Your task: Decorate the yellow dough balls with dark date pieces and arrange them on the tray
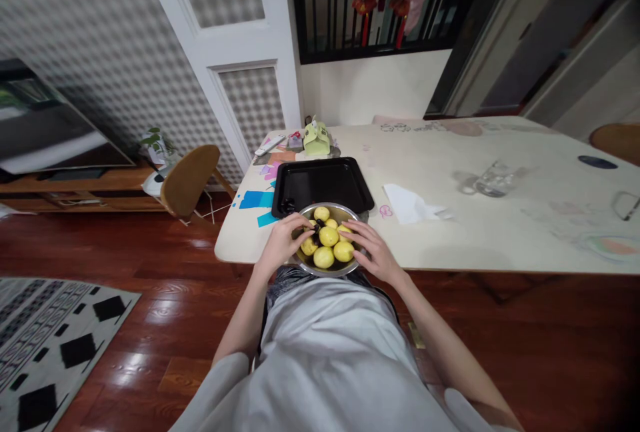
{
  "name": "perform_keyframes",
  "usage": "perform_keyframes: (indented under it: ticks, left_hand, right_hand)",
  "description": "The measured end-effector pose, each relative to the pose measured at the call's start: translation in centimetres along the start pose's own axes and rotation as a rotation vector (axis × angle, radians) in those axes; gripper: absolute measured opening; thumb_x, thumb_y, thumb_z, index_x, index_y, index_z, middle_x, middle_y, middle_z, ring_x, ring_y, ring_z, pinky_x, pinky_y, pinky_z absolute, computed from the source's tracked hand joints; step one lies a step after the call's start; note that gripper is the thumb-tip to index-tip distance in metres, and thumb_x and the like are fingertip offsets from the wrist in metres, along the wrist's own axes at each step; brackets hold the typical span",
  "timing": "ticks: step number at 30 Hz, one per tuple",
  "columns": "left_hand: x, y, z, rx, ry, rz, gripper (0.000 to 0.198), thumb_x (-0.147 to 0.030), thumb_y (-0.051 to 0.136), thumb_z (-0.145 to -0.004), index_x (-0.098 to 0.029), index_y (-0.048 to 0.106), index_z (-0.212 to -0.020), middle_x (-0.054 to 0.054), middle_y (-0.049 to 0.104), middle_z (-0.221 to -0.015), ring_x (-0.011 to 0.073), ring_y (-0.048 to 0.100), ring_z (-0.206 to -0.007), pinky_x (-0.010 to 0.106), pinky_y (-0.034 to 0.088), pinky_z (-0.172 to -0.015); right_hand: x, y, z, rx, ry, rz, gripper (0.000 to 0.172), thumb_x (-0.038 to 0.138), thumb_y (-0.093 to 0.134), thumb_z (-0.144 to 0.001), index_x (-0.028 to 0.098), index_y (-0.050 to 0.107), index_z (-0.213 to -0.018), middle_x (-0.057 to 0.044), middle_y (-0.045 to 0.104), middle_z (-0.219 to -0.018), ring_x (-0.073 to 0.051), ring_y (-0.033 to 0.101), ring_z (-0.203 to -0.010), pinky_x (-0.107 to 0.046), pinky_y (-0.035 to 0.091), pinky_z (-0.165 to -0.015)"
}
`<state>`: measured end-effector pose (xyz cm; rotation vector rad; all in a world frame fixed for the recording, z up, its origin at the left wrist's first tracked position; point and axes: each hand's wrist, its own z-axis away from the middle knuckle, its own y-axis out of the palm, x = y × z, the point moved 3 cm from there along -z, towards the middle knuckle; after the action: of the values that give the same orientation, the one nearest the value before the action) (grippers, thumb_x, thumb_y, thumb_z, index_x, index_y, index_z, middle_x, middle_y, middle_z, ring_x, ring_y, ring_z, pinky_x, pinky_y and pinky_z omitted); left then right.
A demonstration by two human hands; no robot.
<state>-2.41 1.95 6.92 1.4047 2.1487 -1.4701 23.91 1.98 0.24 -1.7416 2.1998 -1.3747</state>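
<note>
A round metal bowl [333, 273] holds several yellow lemons [329, 237] and some small dark fruits [317, 225] at its left. It is at the table's front edge, close to the body. My left hand [289, 240] reaches over the bowl's left rim, thumb and fingers closed near the dark fruits; what it pinches is too small to make out. On the right side my right hand [370, 245] rests at the rim and the lemons, its fingers apart. Just behind the bowl lies a black tray [323, 182] with a few small dark pieces in its front left corner.
The white table [425, 245] bears a folded white tissue [407, 204], a clear glass [495, 181], a green tissue holder [317, 139], a white remote [270, 145] and glasses [627, 207]. A wooden chair [187, 182] stands left of the table.
</note>
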Motion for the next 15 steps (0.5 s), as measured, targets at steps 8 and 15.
perform_keyframes:
  ticks: [8, 15]
  left_hand:
    - [4.1, -0.8, -0.3, -0.275, -0.123, -0.121, 0.029, -0.027, 0.059, -0.102, -0.021, 0.065, -0.129, 0.013, 0.067, -0.129, 0.0251, 0.067, -0.121, 0.037, 0.061, -0.098]
    - [9.4, -0.9, -0.8, -0.173, -0.233, -0.268, 0.036, -0.019, 0.055, -0.100, -0.020, 0.063, -0.136, 0.015, 0.066, -0.141, 0.0290, 0.059, -0.137, 0.048, 0.046, -0.120]
  right_hand:
    - [0.0, 0.0, 0.0, -0.008, -0.008, -0.007, 0.047, 0.044, 0.048, -0.108, 0.033, 0.056, -0.153, -0.010, 0.057, -0.157, -0.032, 0.050, -0.148, -0.063, 0.044, -0.122]
    - [0.0, -0.1, 0.0, -0.010, -0.009, -0.001, 0.047, 0.043, 0.048, -0.108, 0.032, 0.055, -0.154, -0.010, 0.057, -0.158, -0.032, 0.050, -0.148, -0.063, 0.044, -0.123]
